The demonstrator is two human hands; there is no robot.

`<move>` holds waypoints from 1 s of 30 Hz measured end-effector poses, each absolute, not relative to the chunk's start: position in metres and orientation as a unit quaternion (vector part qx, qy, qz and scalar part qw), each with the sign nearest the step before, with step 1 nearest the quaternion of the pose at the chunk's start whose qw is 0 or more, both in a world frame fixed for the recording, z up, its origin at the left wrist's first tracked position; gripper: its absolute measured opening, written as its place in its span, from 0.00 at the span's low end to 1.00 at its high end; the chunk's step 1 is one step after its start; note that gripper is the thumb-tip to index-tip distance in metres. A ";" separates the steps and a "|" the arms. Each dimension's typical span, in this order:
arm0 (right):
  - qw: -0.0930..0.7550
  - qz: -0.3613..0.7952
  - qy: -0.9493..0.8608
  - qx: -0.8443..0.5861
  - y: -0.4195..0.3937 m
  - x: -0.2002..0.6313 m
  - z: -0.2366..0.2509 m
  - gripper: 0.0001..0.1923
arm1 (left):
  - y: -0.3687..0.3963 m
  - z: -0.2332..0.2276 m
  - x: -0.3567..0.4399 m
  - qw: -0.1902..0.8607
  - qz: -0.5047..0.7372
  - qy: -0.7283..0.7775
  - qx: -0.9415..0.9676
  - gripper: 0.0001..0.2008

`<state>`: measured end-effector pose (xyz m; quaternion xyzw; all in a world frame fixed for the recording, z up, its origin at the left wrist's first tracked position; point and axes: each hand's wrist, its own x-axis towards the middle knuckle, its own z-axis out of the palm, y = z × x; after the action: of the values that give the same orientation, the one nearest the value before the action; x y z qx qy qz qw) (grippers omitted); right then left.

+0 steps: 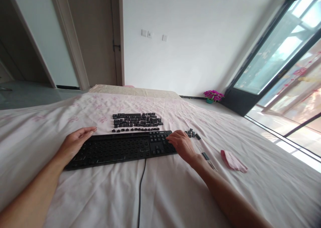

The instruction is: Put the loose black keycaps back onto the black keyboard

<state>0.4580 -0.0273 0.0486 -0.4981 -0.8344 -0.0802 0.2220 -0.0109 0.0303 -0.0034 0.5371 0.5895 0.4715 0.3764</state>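
Two hands on one stripped keyboard (pixel 120 149), only the head view to go by. It lies flat on a white sheet (pixel 160 194) with pink print, most of its main block bare, while the numpad end carries caps. Left hand (pixel 75 142) rests open, fingers flat, at the keyboard's left end. Right hand (pixel 182 144) sits on the numpad with fingers curled down onto the caps — whether it's pinching one I can't tell.

Biggest risk, I'd guess: the sheet is soft, so leaning on the board could tilt it and send the rows of loose keycaps (pixel 136 122) just behind it sliding out of order. A smaller pile of caps (pixel 192 133) sits right beside the right hand, an easy thing to knock with the wrist.

Also around: a thin tool (pixel 208 158) near the right forearm, a pink cloth (pixel 233 161) further right, and the cable (pixel 140 191) running toward the camera between both arms — snaggable.
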 end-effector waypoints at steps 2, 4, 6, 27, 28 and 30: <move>0.211 -0.097 -0.840 -0.491 -0.029 0.457 0.047 0.10 | 0.029 -0.001 -0.010 0.369 0.470 0.592 0.541 0.29; 0.200 -0.111 -0.844 -0.485 -0.029 0.457 0.047 0.10 | 0.028 0.000 -0.009 0.363 0.468 0.593 0.546 0.28; 0.190 -0.121 -0.847 -0.481 -0.029 0.458 0.046 0.10 | 0.028 0.001 -0.009 0.361 0.469 0.592 0.547 0.28; 0.159 -0.138 -0.866 -0.453 -0.028 0.464 0.035 0.11 | 0.026 0.003 -0.006 0.368 0.469 0.588 0.546 0.30; 0.158 -0.139 -0.865 -0.456 -0.028 0.463 0.035 0.11 | 0.026 0.003 -0.006 0.369 0.471 0.588 0.545 0.30; 0.156 -0.141 -0.862 -0.462 -0.029 0.462 0.035 0.10 | 0.027 0.003 -0.007 0.371 0.471 0.587 0.544 0.31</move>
<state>0.4619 -0.0287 0.0351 -0.4616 -0.8618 -0.1409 0.1563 -0.0066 0.0266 0.0028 0.5441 0.5873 0.4706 0.3708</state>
